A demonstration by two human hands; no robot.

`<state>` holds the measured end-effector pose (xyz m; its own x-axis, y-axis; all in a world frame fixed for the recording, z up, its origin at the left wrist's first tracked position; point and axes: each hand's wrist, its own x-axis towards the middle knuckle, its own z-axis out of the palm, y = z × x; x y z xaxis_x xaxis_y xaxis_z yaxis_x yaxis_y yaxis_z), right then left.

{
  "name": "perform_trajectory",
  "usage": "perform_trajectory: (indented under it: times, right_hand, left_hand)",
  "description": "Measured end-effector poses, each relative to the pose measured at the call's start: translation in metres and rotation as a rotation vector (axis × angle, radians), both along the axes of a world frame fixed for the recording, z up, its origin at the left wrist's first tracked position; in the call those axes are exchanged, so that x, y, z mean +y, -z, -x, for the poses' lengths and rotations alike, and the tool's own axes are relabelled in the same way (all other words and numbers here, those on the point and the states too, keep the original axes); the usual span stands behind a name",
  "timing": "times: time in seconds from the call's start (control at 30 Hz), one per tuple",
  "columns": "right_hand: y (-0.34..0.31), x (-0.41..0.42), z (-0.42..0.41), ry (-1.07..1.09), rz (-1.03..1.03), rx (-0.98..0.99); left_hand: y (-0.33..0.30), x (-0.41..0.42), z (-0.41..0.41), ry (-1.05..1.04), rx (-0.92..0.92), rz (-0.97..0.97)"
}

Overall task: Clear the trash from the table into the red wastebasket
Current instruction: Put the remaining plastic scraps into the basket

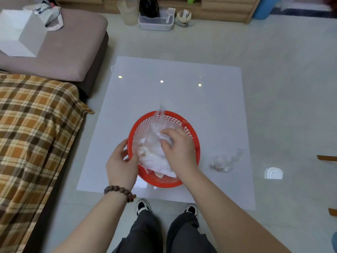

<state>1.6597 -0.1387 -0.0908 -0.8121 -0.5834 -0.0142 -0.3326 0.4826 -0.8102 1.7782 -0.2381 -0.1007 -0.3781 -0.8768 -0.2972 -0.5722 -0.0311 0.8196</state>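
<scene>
The red wastebasket (196, 143) stands on the near part of a white glossy table (173, 84). White crumpled tissue (155, 159) and a clear plastic bag (156, 128) fill it. My left hand (121, 165) grips the basket's left rim. Over the basket, my right hand (179, 148) pinches the clear plastic bag and holds it down inside. A crumpled clear plastic wrapper (225, 161) lies on the table to the right of the basket.
A sofa with a plaid blanket (32, 134) and a white box (20, 33) lines the left side. A small white round lid (273, 173) lies on the floor at the right. A grey tray (156, 22) and containers stand by the far cabinet.
</scene>
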Motion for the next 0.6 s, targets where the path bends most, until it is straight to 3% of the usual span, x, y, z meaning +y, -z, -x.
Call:
perform_trajectory:
  times: [0.13, 0.23, 0.43, 0.53, 0.6]
  right_hand:
    - [0.026, -0.011, 0.002, -0.287, -0.347, -0.085]
    - [0.033, -0.011, 0.011, -0.393, -0.484, -0.126]
    - [0.022, 0.024, 0.026, -0.262, -0.190, -0.077]
    - [0.030, 0.061, 0.046, -0.034, -0.012, -0.053]
    - [0.050, 0.094, 0.062, 0.136, -0.019, -0.064]
  left_hand:
    - [-0.007, 0.012, 0.013, 0.018, 0.049, -0.057]
    - [-0.005, 0.014, 0.017, 0.016, 0.032, -0.061]
    - [-0.001, 0.008, 0.024, -0.004, -0.039, -0.027]
    - [0.001, 0.006, 0.030, -0.015, -0.080, -0.012]
    - [0.004, 0.005, 0.033, -0.013, -0.105, 0.007]
